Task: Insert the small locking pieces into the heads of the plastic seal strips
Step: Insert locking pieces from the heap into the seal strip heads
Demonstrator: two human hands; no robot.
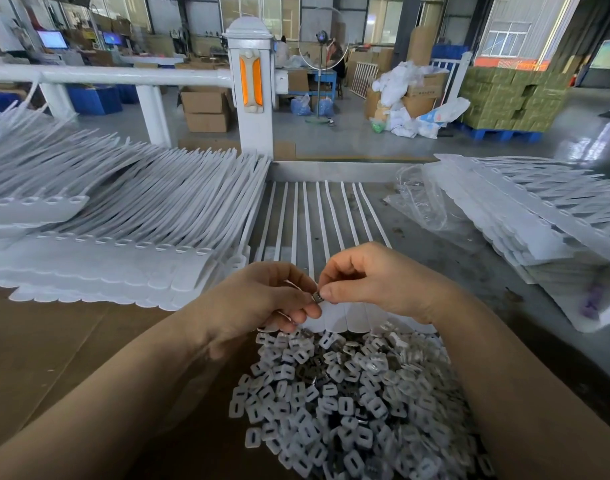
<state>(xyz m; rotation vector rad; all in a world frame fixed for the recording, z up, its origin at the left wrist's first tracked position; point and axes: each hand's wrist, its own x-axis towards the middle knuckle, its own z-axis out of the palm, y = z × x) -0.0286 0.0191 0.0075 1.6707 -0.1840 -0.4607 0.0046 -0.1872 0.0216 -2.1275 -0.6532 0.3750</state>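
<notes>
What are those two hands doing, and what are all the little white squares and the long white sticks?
There is one picture, taken by a camera worn on a person's head, so you look down at their own two hands. The left hand and right hand meet in the middle and together pinch one small locking piece. Nearest to you lies a big pile of pieces, little white squares with a slot in each. The long white sticks are plastic seal strips, lying in a row on the table just behind the hands. More strips lie in a left stack and a right stack, with a clear bag beside them. Behind is a big workshop with cardboard boxes.
</notes>
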